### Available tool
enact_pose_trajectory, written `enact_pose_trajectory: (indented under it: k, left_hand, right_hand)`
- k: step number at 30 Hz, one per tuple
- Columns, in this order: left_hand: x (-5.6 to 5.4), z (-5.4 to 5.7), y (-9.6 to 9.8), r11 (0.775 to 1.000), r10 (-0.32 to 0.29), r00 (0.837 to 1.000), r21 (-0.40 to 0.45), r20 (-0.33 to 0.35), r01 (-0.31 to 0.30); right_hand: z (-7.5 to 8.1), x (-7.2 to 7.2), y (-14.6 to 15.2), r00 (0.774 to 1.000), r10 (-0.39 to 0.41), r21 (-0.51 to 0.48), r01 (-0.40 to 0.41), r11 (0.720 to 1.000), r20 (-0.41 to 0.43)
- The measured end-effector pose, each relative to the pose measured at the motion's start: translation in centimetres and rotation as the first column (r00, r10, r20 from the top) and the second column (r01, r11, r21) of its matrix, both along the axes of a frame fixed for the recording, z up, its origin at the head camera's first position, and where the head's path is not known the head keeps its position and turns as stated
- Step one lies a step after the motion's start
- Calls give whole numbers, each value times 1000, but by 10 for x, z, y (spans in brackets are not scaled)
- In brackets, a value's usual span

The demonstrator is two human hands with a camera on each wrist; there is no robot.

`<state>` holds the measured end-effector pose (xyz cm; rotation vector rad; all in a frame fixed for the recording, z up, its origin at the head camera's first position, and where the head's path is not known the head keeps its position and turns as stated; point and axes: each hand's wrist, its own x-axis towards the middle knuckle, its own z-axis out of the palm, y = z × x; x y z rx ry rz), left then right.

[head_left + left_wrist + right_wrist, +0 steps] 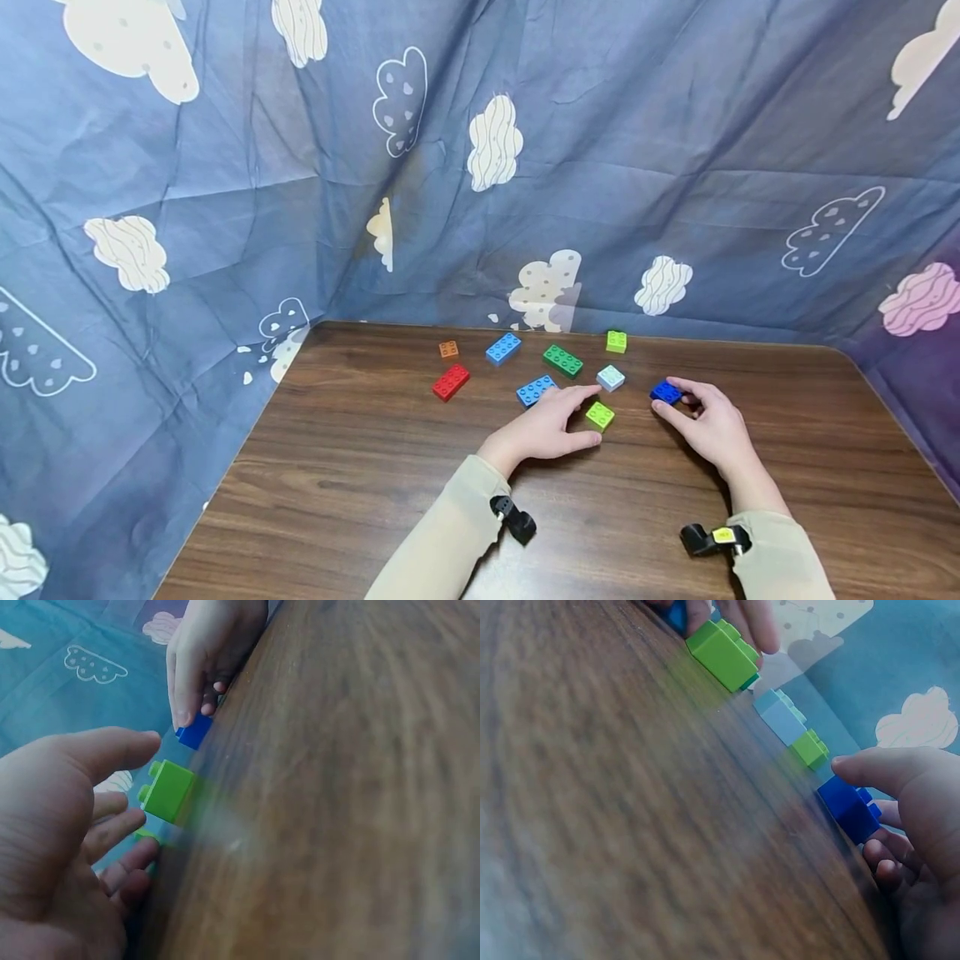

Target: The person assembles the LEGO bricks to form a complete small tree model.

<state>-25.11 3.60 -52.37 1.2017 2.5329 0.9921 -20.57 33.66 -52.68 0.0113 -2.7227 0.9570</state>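
Left hand: grip apart around the nearer light-green brick, midway between the surface's side edges; close squarely on opposite sides. Right hand: grip clamped on the dark-blue brick, nearer the right edge; keep it level.

I find before me a brown wood-grain table bearing nine bricks, each apart from the others. Along the far side, left to right, I record an orange brick, a blue brick, a green brick and a lime brick. Nearer me: a red brick at left, a second blue brick, a pale brick, a second lime brick nearest, a navy brick rightmost.
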Motion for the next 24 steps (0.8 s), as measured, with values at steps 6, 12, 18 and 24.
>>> enact_pose_trajectory:
  k: [6, 12, 18, 24]
  left_hand:
    - [5, 7, -3, 998, -39, 998, -40, -54, 37]
    - [7, 7, -3, 1000, -8, 998, -8, -54, 8]
    - [6, 9, -6, 1000, 19, 998, 1, -51, -19]
    - [0, 12, -19, 999, 47, 999, 8, -18, -47]
  right_hand:
    - [0, 0, 0, 1000, 15, 10, -15, 1000, 2]
    - [-3, 1, 0, 1000, 21, 41, -21, 999, 1]
    - [-3, 0, 0, 999, 32, 42, -31, 999, -22]
    - [-1, 0, -1, 999, 38, 43, -37, 998, -25]
